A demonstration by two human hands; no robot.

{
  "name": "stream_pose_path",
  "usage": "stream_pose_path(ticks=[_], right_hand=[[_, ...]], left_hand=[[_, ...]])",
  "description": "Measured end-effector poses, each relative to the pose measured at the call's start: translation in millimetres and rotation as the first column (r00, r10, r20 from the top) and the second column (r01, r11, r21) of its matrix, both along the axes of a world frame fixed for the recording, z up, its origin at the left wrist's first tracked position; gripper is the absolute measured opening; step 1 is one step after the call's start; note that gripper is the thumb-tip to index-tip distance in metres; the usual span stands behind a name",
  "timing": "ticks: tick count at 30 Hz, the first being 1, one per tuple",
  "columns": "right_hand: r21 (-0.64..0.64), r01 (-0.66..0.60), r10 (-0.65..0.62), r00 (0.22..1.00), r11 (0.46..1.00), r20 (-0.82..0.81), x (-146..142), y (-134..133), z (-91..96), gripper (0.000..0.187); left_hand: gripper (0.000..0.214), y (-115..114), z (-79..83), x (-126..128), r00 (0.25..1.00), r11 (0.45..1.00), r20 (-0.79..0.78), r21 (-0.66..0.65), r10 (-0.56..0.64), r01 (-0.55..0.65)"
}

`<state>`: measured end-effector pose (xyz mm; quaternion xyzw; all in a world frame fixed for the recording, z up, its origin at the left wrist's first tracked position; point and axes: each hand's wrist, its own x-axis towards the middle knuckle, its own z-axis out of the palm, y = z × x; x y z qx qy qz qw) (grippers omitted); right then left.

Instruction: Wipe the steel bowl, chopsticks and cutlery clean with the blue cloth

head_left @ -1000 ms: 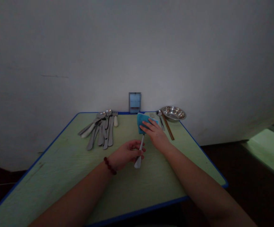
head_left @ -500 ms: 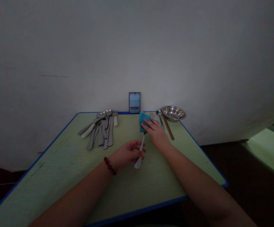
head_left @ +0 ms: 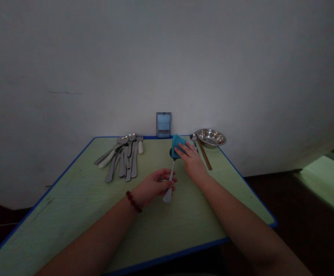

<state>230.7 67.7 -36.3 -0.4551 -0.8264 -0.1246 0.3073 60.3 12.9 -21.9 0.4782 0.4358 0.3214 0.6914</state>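
Observation:
My left hand (head_left: 159,184), with a dark red bead bracelet at the wrist, is closed round the handle of a metal spoon (head_left: 172,172). The spoon tilts away from me, its bowl at the far end. A folded blue cloth (head_left: 179,145) lies against that bowl and covers much of it. My right hand (head_left: 194,161) grips the cloth, fingers laid over its near side; the thumb is hidden. Left of my hands is a pile of spoons and other cutlery (head_left: 123,159), with a white-handled fork (head_left: 140,145) at its right edge.
A round metal bowl (head_left: 212,138) stands at the table's far right corner. Beside it lie wooden chopsticks (head_left: 204,154) and another spoon (head_left: 194,137). A phone-like screen (head_left: 164,125) leans on the wall behind the pale green table (head_left: 77,207), which has a blue edge.
The cloth and my right hand have shifted slightly right on the spoon, so the left rim of its bowl now shows. My left hand keeps its hold on the handle.

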Motion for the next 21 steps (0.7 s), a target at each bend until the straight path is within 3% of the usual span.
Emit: stream_pose_path(ticks=[21], right_hand=[[0.051,-0.044,0.041,0.997,0.998,0.064,-2.7,-4.5,2.6,0.041]], left_hand=[[0.03,-0.7,0.9,0.4,1.0,1.0,0.004,-0.004,0.021,-0.021]])
